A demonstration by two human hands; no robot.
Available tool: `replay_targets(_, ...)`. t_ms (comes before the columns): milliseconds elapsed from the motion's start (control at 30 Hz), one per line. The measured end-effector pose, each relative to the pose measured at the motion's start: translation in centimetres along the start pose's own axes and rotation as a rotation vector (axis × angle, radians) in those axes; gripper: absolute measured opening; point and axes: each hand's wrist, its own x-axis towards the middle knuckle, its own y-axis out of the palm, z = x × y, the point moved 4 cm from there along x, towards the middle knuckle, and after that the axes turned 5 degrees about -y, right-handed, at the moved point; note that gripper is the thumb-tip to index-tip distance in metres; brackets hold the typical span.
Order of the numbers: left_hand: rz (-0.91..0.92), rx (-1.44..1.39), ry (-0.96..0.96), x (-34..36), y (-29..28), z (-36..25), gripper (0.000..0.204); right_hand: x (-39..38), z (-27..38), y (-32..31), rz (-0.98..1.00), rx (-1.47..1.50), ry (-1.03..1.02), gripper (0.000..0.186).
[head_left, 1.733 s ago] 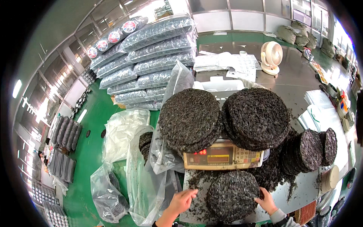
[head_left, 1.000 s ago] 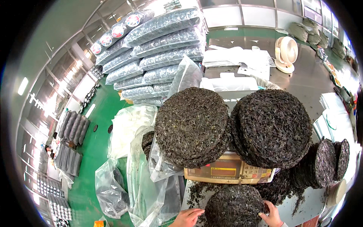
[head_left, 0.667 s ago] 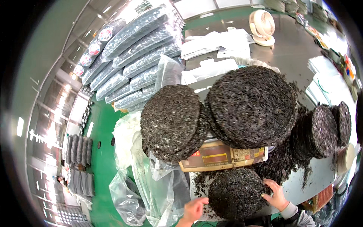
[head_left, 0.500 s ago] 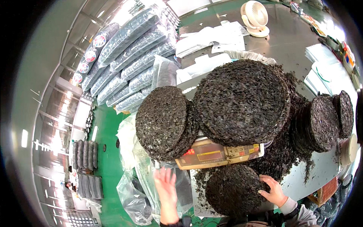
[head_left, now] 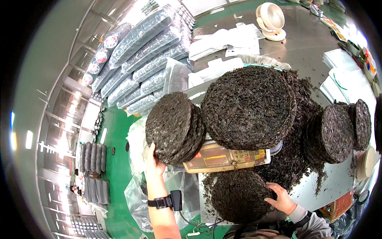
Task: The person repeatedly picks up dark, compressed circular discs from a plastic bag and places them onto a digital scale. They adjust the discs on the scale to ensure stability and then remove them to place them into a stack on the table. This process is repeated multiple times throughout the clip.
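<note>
My left hand [head_left: 154,161] holds the lower edge of a stack of round dried seaweed cakes [head_left: 169,125], its thumb up along the side; the other fingers are partly hidden behind and below. Fingers and thumb of my right hand [head_left: 281,199] grip the right rim of a dark seaweed cake [head_left: 238,195] lying nearest me. Between and beyond the hands, a larger round cake [head_left: 248,105] rests above a yellowed weighing scale [head_left: 213,159] with a keypad and lit display.
Loose seaweed [head_left: 284,169] heaps right of the scale. Further right stand more stacked cakes [head_left: 337,135] and a pale round disc [head_left: 365,163]. Long plastic-wrapped bundles [head_left: 147,44] pile up at the far left. A white fan [head_left: 271,22] and white paper sheets [head_left: 217,42] lie beyond.
My left hand has moved up and left from beside the scale onto the left stack's lower edge. That stack has shifted slightly. My right hand keeps to the near cake's rim.
</note>
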Motion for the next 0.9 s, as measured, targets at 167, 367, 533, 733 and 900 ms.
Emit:
replay_targets(167,-0.095,-0.227,0.067,-3.5,-7.4,-0.6,0.049,0.4,0.3,-0.1,0.017,0.007,0.036,0.046)
replay_targets(367,-0.154,-0.329,0.249,-9.3,-11.2,-1.7,0.049,1.1,0.4,-0.1,0.046,-0.022,0.071,0.046)
replay_targets(533,-0.175,-0.443,0.233,-10.8,-14.6,-1.2,0.05,0.6,-0.6,0.2,0.091,-0.072,0.036,0.049)
replay_targets(733,-0.193,-0.501,0.239,-10.5,-17.3,1.1,0.051,0.5,0.2,0.3,0.125,-0.054,0.191,0.051)
replay_targets(900,-0.23,-0.54,0.191,-10.1,-18.0,1.8,0.056,0.2,0.3,0.6,0.088,-0.07,0.256,0.051)
